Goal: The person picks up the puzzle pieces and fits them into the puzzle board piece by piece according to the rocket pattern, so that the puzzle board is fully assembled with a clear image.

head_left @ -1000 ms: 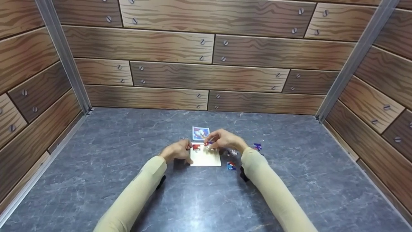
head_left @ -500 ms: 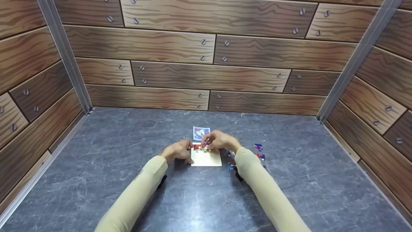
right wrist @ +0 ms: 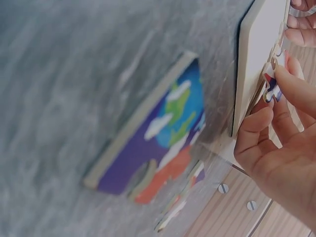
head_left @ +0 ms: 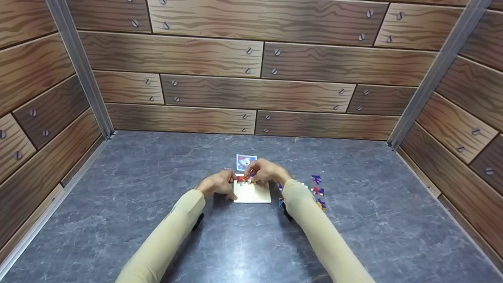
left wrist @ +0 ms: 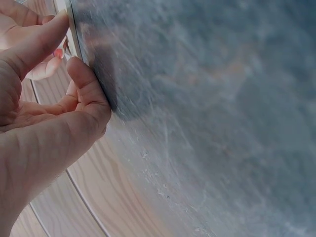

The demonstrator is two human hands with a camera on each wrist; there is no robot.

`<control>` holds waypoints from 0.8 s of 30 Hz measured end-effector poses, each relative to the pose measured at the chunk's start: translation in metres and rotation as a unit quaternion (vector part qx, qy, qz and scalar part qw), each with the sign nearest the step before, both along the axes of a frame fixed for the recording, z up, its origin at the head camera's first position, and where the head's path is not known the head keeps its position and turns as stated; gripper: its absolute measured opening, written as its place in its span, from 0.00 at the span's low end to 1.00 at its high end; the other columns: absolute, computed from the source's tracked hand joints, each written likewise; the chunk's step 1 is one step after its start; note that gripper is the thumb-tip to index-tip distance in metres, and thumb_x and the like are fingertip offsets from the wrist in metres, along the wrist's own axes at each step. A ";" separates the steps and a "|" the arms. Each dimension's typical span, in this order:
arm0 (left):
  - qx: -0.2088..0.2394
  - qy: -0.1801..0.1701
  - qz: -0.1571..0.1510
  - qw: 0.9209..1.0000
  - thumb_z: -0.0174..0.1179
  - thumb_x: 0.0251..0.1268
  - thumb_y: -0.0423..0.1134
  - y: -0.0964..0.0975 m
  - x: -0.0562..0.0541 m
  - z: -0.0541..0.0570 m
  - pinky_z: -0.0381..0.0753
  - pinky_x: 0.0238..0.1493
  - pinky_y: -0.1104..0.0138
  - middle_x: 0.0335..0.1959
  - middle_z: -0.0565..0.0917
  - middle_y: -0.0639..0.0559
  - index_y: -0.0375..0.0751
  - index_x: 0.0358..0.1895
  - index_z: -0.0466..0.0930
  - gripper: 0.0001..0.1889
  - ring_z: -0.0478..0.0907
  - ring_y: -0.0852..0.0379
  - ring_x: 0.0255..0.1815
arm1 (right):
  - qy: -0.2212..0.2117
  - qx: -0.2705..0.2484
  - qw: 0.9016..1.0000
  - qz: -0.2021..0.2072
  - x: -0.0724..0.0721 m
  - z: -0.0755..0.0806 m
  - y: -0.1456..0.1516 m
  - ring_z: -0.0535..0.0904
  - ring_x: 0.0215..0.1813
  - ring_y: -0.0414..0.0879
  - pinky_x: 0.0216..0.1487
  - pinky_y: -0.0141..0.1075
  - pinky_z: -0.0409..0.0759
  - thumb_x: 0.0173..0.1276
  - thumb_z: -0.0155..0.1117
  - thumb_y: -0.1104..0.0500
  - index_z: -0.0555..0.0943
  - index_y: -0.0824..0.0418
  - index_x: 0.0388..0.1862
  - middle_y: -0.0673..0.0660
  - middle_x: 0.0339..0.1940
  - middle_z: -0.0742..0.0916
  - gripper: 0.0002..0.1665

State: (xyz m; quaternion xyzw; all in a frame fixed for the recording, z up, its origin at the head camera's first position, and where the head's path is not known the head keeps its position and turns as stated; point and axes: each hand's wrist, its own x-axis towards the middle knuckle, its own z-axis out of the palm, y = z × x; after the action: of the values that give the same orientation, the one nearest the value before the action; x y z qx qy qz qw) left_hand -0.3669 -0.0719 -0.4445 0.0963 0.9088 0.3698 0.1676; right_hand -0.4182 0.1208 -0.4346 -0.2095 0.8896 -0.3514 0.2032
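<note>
A pale puzzle board lies flat on the table, a red puzzle piece set in its far left corner. My left hand holds the board along its left side, thumb near the close corner and fingers by the far corner. Over the far part of the board, my right hand pinches a jigsaw puzzle piece between thumb and fingers. In the right wrist view that piece shows white, red and dark blue, touching or very close to the board. The fingers partly hide where it meets neighbouring pieces.
Behind the board lies a picture card with a cartoon figure. Several loose pieces, among them a purple one and a red and purple one, lie to the right, some hidden by the right sleeve. Plank-patterned walls enclose the table.
My right hand has moved slightly left with the puzzle piece and come down to the board's far row. Loose pieces beyond the right forearm are uncovered. The left hand stays on the board.
</note>
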 end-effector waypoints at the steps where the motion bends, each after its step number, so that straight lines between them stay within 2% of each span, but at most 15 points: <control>1: -0.001 -0.001 0.001 1.000 0.76 0.42 0.29 0.000 0.000 0.000 0.71 0.55 0.62 0.44 0.73 0.48 0.36 0.50 0.72 0.29 0.68 0.55 0.44 | 0.002 0.003 1.000 0.000 0.000 0.000 0.000 0.69 0.23 0.39 0.22 0.27 0.66 0.58 0.61 0.76 0.84 0.67 0.45 0.53 0.33 0.83 0.16; 9: -0.009 0.007 -0.006 1.000 0.76 0.42 0.29 -0.001 0.001 0.001 0.73 0.54 0.61 0.44 0.74 0.46 0.35 0.50 0.71 0.29 0.70 0.54 0.44 | 0.009 0.008 1.000 -0.001 0.001 -0.001 -0.003 0.67 0.21 0.37 0.18 0.25 0.65 0.55 0.60 0.78 0.84 0.68 0.45 0.52 0.29 0.80 0.18; 13: -0.018 0.010 -0.005 1.000 0.76 0.42 0.31 -0.001 0.001 0.002 0.72 0.56 0.60 0.46 0.75 0.46 0.36 0.50 0.72 0.29 0.69 0.54 0.45 | 0.010 0.000 1.000 -0.008 0.002 -0.001 -0.004 0.70 0.28 0.40 0.23 0.26 0.66 0.55 0.60 0.78 0.84 0.68 0.45 0.54 0.33 0.82 0.19; 16: -0.007 0.004 -0.008 1.000 0.76 0.43 0.29 -0.001 0.001 0.001 0.73 0.55 0.62 0.46 0.74 0.45 0.35 0.51 0.71 0.30 0.72 0.53 0.44 | 0.019 0.001 1.000 -0.010 0.002 -0.001 -0.005 0.71 0.32 0.41 0.26 0.27 0.67 0.56 0.62 0.77 0.84 0.68 0.44 0.54 0.34 0.82 0.17; 20: 0.010 0.001 -0.011 1.000 0.75 0.43 0.28 0.000 0.001 0.000 0.73 0.49 0.66 0.45 0.74 0.45 0.34 0.51 0.70 0.29 0.73 0.54 0.42 | 0.031 0.003 0.999 -0.007 0.001 -0.003 -0.004 0.71 0.33 0.41 0.27 0.27 0.67 0.56 0.63 0.76 0.85 0.67 0.43 0.53 0.32 0.82 0.16; 24: 0.006 0.008 -0.006 1.000 0.76 0.42 0.28 -0.001 0.001 0.000 0.71 0.51 0.64 0.45 0.74 0.46 0.34 0.49 0.71 0.28 0.68 0.55 0.43 | 0.032 -0.013 0.999 0.011 -0.002 -0.005 -0.002 0.72 0.33 0.40 0.31 0.27 0.69 0.55 0.65 0.76 0.84 0.70 0.43 0.55 0.32 0.83 0.16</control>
State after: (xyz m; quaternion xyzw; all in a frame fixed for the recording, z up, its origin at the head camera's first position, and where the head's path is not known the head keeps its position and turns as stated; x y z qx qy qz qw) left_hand -0.3664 -0.0724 -0.4446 0.1061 0.9071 0.3736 0.1621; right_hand -0.4203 0.1191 -0.4395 -0.2334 0.8886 -0.3536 0.1760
